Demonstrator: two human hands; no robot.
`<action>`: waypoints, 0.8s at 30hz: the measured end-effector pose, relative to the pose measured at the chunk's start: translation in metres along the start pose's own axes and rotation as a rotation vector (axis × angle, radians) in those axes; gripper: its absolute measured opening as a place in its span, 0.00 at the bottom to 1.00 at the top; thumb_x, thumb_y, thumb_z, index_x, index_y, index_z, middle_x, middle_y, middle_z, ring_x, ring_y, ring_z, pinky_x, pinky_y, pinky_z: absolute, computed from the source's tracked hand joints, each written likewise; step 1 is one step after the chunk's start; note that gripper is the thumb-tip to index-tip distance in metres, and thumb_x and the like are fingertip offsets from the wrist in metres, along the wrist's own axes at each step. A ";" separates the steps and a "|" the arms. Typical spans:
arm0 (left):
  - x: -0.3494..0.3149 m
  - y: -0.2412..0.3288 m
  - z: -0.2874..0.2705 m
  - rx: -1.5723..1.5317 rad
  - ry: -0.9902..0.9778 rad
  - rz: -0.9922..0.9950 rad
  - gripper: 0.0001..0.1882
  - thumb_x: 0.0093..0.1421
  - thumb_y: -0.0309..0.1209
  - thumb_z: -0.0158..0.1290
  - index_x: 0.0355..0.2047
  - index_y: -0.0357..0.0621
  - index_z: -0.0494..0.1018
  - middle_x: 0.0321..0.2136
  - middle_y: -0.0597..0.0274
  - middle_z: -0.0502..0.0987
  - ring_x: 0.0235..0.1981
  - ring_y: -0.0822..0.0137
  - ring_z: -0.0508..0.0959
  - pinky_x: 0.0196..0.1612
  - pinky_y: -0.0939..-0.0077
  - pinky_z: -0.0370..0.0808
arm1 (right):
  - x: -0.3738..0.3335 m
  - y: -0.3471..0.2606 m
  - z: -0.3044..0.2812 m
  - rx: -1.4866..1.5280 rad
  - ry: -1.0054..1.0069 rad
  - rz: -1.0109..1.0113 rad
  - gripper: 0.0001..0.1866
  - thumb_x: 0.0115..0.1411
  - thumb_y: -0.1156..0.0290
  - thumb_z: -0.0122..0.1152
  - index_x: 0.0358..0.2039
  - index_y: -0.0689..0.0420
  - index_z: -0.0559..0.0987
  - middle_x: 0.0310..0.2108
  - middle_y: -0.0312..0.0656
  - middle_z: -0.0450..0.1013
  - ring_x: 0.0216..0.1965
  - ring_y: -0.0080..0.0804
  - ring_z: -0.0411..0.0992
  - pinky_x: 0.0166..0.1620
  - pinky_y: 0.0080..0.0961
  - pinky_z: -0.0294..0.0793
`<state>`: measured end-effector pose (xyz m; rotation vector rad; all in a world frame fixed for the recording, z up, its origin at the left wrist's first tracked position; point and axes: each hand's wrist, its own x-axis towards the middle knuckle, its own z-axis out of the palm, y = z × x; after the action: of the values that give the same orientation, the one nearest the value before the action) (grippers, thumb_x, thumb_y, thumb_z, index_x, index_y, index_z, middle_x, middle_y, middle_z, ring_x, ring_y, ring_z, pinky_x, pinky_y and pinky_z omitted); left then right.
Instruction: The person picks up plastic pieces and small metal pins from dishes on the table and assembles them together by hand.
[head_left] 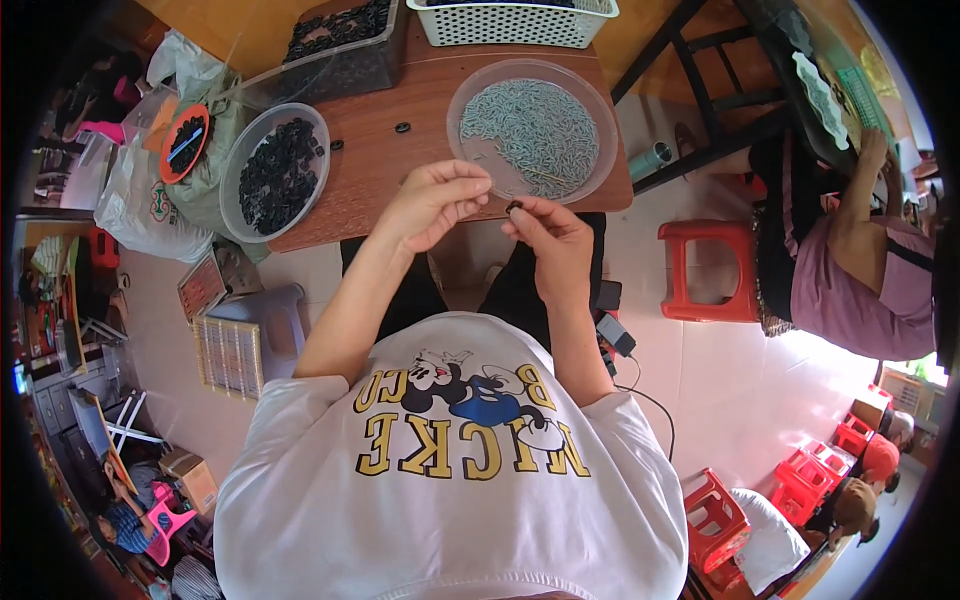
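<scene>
My left hand [438,205] is held over the table's near edge, thumb and forefinger pinched together. Whatever it holds, if anything, is too small to make out. Close by on the right, my right hand [556,240] pinches a small black part [514,206] between thumb and forefinger. Just beyond both hands stands a round clear tub [604,150] of small silvery-blue screw-like pieces [540,125], with a thin stick lying on them. To the left is a round clear tub [229,190] of small black parts [275,170]. Two loose black parts [403,127] lie on the brown table [400,95].
A grey bin [345,75] of black parts and a white perforated basket [510,25] stand at the back. Plastic bags [150,205] and an orange dish [185,143] sit at left. On the right are a red stool [708,270] and another person [850,250].
</scene>
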<state>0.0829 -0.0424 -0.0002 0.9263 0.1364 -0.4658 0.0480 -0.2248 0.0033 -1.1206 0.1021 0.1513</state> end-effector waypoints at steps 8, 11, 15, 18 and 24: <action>-0.033 -0.006 -0.001 -0.276 0.054 0.098 0.07 0.54 0.20 0.54 0.35 0.38 0.73 0.30 0.60 0.77 0.26 0.75 0.76 0.28 0.88 0.73 | 0.001 -0.009 0.038 -0.175 -0.094 -0.015 0.09 0.52 0.81 0.61 0.35 0.66 0.78 0.28 0.43 0.76 0.24 0.25 0.74 0.29 0.15 0.73; -0.039 -0.003 -0.002 -0.244 0.090 0.109 0.08 0.54 0.20 0.54 0.36 0.38 0.73 0.30 0.59 0.77 0.27 0.74 0.76 0.29 0.87 0.73 | 0.000 -0.008 0.043 -0.192 -0.104 -0.008 0.08 0.52 0.81 0.61 0.35 0.67 0.78 0.28 0.43 0.76 0.24 0.25 0.74 0.29 0.15 0.73; -0.042 -0.004 -0.008 -0.225 0.099 0.116 0.08 0.54 0.20 0.55 0.35 0.38 0.74 0.30 0.60 0.78 0.28 0.73 0.77 0.32 0.84 0.74 | -0.001 -0.007 0.047 -0.200 -0.104 0.005 0.08 0.52 0.81 0.61 0.35 0.67 0.78 0.28 0.43 0.76 0.24 0.24 0.74 0.29 0.15 0.73; -0.042 -0.004 -0.009 -0.194 0.097 0.124 0.08 0.54 0.20 0.55 0.35 0.38 0.74 0.30 0.60 0.78 0.28 0.73 0.77 0.32 0.84 0.74 | 0.000 -0.006 0.047 -0.216 -0.101 0.005 0.09 0.52 0.80 0.62 0.35 0.67 0.78 0.27 0.43 0.76 0.23 0.24 0.74 0.29 0.15 0.73; -0.044 -0.004 -0.010 -0.118 0.090 0.152 0.08 0.53 0.21 0.56 0.35 0.37 0.74 0.29 0.60 0.78 0.27 0.74 0.76 0.32 0.84 0.73 | -0.002 -0.006 0.047 -0.314 -0.071 -0.010 0.09 0.52 0.80 0.62 0.35 0.67 0.78 0.28 0.42 0.76 0.24 0.23 0.74 0.29 0.13 0.73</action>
<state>0.0426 -0.0224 0.0041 0.8352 0.1720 -0.2724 0.0469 -0.1854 0.0290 -1.4266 0.0086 0.2024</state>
